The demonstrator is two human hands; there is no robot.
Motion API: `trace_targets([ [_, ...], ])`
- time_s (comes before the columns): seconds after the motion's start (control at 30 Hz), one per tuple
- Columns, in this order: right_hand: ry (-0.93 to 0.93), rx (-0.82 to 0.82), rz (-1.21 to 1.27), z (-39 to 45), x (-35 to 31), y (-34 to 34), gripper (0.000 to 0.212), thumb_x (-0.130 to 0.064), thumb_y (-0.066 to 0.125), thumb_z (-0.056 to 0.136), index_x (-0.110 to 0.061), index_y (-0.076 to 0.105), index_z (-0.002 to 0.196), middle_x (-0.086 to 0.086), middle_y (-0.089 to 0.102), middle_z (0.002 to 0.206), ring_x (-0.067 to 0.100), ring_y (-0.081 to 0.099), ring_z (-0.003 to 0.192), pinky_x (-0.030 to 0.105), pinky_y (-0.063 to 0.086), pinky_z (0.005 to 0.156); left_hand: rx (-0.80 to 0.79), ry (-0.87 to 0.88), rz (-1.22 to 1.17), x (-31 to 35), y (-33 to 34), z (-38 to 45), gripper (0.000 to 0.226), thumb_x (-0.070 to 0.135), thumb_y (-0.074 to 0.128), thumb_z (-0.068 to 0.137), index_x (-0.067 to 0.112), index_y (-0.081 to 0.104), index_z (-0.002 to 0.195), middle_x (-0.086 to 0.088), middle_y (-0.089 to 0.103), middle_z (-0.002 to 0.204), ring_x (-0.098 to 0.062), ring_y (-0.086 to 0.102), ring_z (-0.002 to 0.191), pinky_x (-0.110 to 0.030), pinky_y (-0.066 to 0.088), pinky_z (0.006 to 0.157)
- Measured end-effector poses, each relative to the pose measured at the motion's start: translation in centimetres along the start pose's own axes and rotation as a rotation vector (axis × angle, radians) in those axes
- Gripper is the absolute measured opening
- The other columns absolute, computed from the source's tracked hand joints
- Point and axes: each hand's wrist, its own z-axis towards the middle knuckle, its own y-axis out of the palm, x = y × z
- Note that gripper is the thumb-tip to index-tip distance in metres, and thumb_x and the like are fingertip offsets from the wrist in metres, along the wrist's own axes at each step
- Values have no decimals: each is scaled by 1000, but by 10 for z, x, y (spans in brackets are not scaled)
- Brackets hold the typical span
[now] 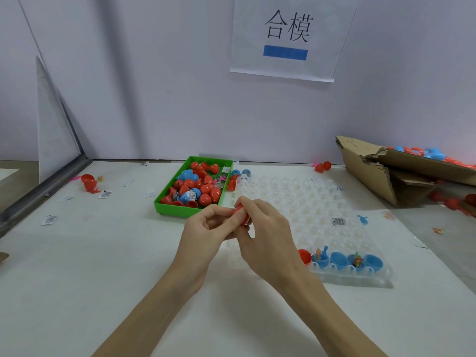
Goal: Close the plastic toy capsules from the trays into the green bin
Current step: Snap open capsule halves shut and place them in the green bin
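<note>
**Both hands on one red capsule at the centre of the frame**

Your left hand (206, 225) and right hand (260, 228) meet in the middle of the picture, just above the white table (103, 266). Between them you hold a red capsule (240, 215); the fingers of both hands are curled round it, and only a small part of its red shell shows between your fingertips. You cannot tell from here whether its two halves are fully pressed together.

Just beyond your hands, slightly left of centre, sits the green bin (164, 202), holding a heap of red and blue capsules, some of them open halves.

To the right of your hands lies the clear plastic tray (304, 202), most of its cups bare. Along its near edge, in the lower right of the frame, stands a row of blue capsule halves (338, 260), some with small toys inside, and a red half (304, 256) at the row's left end, next to your right wrist.

At the right edge a torn cardboard box (381, 176) holds more red and blue capsules. Loose red pieces (88, 182) lie at the left of the table, with small paper slips (104, 194) scattered near them. A paper sign (286, 37) hangs on the wall at the top.
</note>
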Motion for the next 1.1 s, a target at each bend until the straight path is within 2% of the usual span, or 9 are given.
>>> trace_targets([
  [0.07,-7,25,20,0,1,0,20,-17,71,94,-13,67,113,-6,67,93,7,55,78,19,48,75,9,2,-8,-1,-1,1,35,37,81,79,9,78,99,-13,79,96,-25,78,95,-25,61,83],
  [0.23,20,102,147,2,2,2,53,-21,80,89,-11,61,138,-2,71,117,5,66,101,11,49,93,-89,-138,-279,5,-4,5,32,29,74,90,3,79,108,-22,76,109,-31,75,103,-27,60,85],
  [0.4,-14,130,231,2,0,-1,41,-10,79,89,-16,65,128,-7,69,114,0,62,101,9,47,88,-201,-208,-362,6,-6,8,34,30,68,97,4,77,117,-24,73,120,-33,71,115,-32,60,93],
  [0.53,-57,111,172,2,0,-5,36,-5,74,91,-11,65,126,-9,66,107,-12,55,92,4,44,82,-205,-179,-314,3,-6,9,34,31,67,98,7,77,120,-22,72,126,-34,69,121,-39,57,102],
  [0.6,-64,98,139,2,1,-6,37,-3,73,91,-10,65,127,-12,62,104,-15,53,90,2,43,80,-205,-169,-303,2,-5,9,35,32,67,97,7,77,120,-21,72,126,-32,69,121,-37,58,100],
  [0.77,-94,25,142,3,5,-8,37,-9,71,95,-13,64,131,-4,69,115,-1,59,94,12,53,87,-204,-125,-259,1,-5,8,42,37,73,93,3,77,118,-22,74,120,-29,72,114,-30,59,92],
  [0.9,-98,116,150,3,3,-4,50,-15,80,89,-13,63,136,0,71,118,-15,56,97,1,45,88,-229,-136,-264,4,-8,10,43,40,70,97,3,77,118,-26,73,118,-34,72,113,-32,58,93],
  [0.97,-94,146,183,3,2,-3,52,-17,81,87,-13,63,136,-1,70,117,-24,53,97,-1,42,87,-251,-168,-330,5,-8,10,43,45,72,95,8,79,115,-21,76,115,-28,74,110,-32,59,91],
  [1.1,-61,139,249,3,2,-5,42,-13,78,90,-14,66,129,-4,70,114,-18,56,99,1,44,85,-257,-141,-294,5,-5,9,42,49,64,100,14,80,115,-18,76,116,-29,74,111,-32,60,90],
])
